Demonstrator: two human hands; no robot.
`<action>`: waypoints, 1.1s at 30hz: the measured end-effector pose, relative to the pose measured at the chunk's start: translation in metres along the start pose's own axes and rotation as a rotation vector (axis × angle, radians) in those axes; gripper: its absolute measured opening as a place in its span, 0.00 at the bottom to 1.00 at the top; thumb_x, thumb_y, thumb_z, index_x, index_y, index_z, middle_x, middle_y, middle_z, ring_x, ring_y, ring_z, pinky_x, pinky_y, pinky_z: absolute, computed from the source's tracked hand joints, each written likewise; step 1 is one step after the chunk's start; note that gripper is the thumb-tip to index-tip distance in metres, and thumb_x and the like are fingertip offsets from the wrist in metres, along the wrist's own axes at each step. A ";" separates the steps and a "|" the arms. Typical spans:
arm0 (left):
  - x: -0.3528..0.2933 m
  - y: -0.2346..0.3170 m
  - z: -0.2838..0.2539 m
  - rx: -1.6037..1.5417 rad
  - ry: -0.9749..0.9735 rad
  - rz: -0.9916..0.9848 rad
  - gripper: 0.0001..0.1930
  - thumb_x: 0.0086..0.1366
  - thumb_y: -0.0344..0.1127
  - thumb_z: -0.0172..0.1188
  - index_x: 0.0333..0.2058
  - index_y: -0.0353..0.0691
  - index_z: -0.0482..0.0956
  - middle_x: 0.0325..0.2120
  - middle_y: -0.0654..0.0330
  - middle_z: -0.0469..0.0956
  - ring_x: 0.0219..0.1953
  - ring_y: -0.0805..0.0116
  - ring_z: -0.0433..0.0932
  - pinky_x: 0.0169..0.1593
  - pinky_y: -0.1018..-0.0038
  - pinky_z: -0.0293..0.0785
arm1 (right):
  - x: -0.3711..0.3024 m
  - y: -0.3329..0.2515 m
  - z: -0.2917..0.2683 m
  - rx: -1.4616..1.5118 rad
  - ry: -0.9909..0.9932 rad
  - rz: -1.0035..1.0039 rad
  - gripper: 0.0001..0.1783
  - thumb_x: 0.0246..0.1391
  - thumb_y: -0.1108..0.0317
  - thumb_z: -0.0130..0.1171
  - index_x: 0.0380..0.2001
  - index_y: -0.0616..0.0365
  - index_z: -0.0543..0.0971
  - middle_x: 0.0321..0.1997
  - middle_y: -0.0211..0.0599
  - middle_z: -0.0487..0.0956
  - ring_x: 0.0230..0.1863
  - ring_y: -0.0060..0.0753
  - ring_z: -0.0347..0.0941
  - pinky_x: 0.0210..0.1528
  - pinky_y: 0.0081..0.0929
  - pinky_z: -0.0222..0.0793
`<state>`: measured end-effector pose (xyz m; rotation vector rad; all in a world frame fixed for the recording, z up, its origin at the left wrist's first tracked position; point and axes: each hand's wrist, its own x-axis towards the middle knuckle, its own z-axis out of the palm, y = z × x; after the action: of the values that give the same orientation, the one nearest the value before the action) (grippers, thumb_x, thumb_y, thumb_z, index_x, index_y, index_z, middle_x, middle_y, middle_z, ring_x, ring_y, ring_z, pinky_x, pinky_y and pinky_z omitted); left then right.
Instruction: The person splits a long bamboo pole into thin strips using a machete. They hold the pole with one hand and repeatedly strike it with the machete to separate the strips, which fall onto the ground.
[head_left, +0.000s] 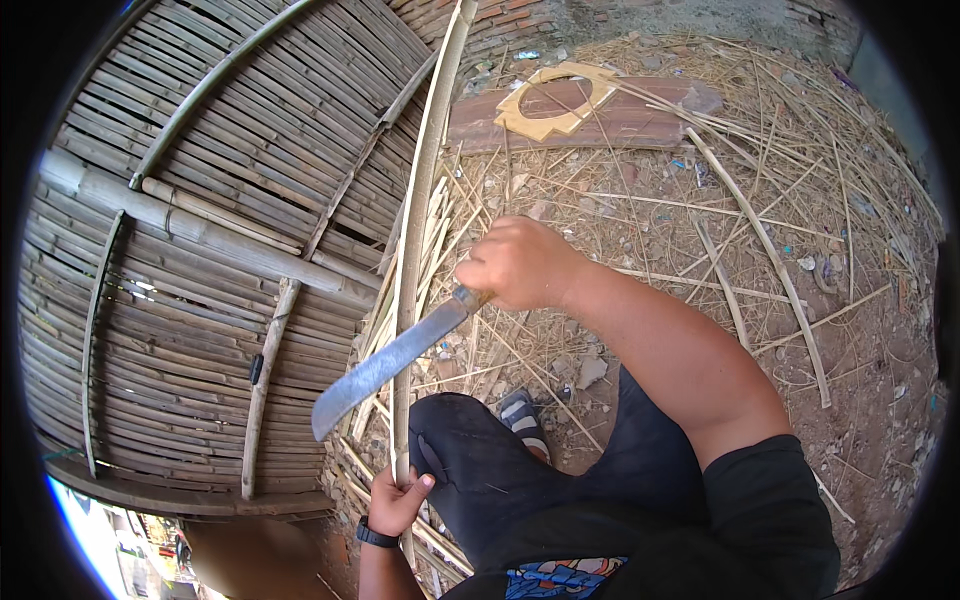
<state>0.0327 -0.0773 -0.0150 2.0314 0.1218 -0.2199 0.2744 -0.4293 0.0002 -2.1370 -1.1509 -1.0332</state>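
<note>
My right hand (525, 263) is wrapped round the handle of a machete (390, 360). Its broad steel blade points down and left, crossing in front of a long split bamboo strip (425, 170); whether blade and strip touch I cannot tell. That strip runs from the top of the view down beside my left knee. Near its lower end my left hand (397, 500) grips it, thumb along the edge, with a dark band on the wrist.
A slatted bamboo wall (200, 230) rises on the left. Ahead lie a brown board (660, 110) and a yellow panel with a round hole (507, 108). Bamboo slivers and a longer bamboo piece (765, 245) litter the ground. My sandalled foot (522, 418) is between them.
</note>
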 end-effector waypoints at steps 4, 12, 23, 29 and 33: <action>-0.004 0.008 -0.004 0.083 0.042 0.030 0.16 0.63 0.34 0.71 0.25 0.43 0.69 0.18 0.75 0.63 0.21 0.85 0.58 0.25 0.81 0.57 | 0.001 0.008 0.004 -0.048 0.048 0.004 0.12 0.43 0.67 0.68 0.19 0.48 0.72 0.18 0.30 0.74 0.25 0.35 0.77 0.33 0.35 0.73; -0.011 -0.001 -0.011 0.020 0.028 -0.025 0.15 0.64 0.35 0.70 0.26 0.44 0.70 0.19 0.75 0.64 0.22 0.84 0.60 0.27 0.82 0.57 | -0.028 0.060 -0.029 -0.104 0.080 0.617 0.13 0.45 0.64 0.69 0.32 0.50 0.76 0.26 0.35 0.80 0.32 0.44 0.80 0.35 0.45 0.76; 0.004 0.004 -0.010 -0.002 -0.108 -0.018 0.15 0.68 0.41 0.66 0.26 0.46 0.70 0.19 0.75 0.68 0.20 0.83 0.63 0.25 0.80 0.57 | 0.002 0.004 0.012 -0.068 -0.101 -0.095 0.12 0.41 0.67 0.70 0.21 0.46 0.73 0.20 0.27 0.75 0.26 0.30 0.77 0.35 0.34 0.75; -0.012 0.001 -0.014 -0.044 -0.055 -0.129 0.14 0.66 0.37 0.68 0.25 0.45 0.71 0.20 0.76 0.67 0.23 0.85 0.62 0.28 0.81 0.58 | -0.031 0.059 -0.017 -0.086 0.041 0.582 0.07 0.48 0.64 0.66 0.30 0.48 0.77 0.26 0.35 0.79 0.33 0.43 0.80 0.37 0.43 0.76; -0.011 -0.014 -0.012 -0.105 -0.077 -0.129 0.15 0.67 0.39 0.66 0.26 0.46 0.70 0.19 0.75 0.67 0.21 0.84 0.62 0.25 0.81 0.57 | -0.021 0.044 -0.015 -0.067 -0.103 0.482 0.08 0.47 0.64 0.66 0.30 0.47 0.77 0.26 0.34 0.80 0.33 0.42 0.80 0.38 0.44 0.76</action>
<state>0.0205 -0.0601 -0.0198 1.9093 0.2124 -0.3656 0.2987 -0.4722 -0.0111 -2.3775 -0.5955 -0.7559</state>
